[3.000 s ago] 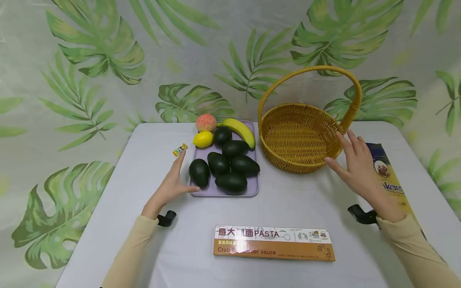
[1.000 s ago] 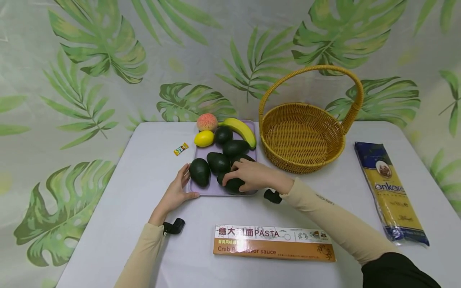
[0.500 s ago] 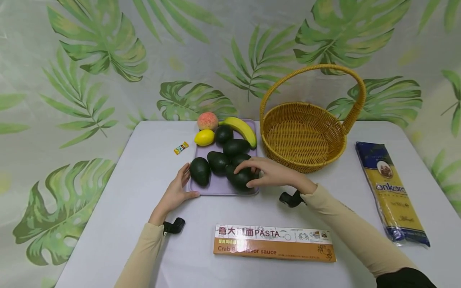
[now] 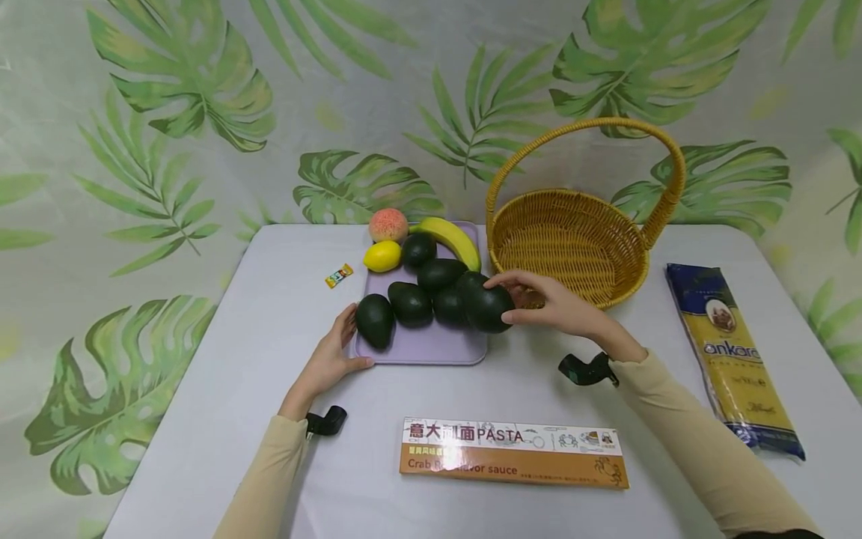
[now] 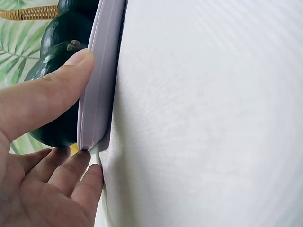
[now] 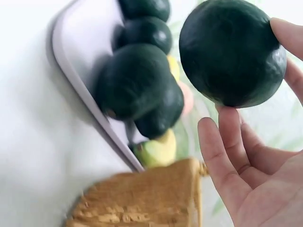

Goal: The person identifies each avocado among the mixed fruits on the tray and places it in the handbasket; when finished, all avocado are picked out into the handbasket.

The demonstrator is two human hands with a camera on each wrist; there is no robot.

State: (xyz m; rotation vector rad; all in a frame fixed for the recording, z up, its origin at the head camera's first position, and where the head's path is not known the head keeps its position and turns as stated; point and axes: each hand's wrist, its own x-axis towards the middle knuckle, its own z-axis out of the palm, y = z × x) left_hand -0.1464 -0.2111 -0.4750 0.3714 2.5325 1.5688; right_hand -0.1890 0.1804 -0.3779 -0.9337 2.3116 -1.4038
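Note:
My right hand (image 4: 555,305) grips a dark green avocado (image 4: 483,303), raised above the right side of the lilac tray (image 4: 431,350). In the right wrist view, thumb and fingertips press on opposite sides of this avocado (image 6: 229,52). My left hand (image 4: 328,359) holds the tray's front left corner. In the left wrist view, its thumb lies over the tray rim (image 5: 97,90) and the fingertips touch near the corner. Several more avocados (image 4: 374,320) lie on the tray, with a lemon (image 4: 382,256), a peach (image 4: 388,224) and a banana (image 4: 453,241) behind them.
A wicker basket (image 4: 566,251) with a tall handle stands right of the tray, just behind my right hand. A pasta box (image 4: 514,453) lies in front, and an ankara pasta bag (image 4: 734,359) at the right. A small wrapped candy (image 4: 339,275) lies left of the tray.
My right hand went from beside the basket to the tray, took the front avocado and carried it right and upward. My left hand moved onto the tray corner and stayed there.

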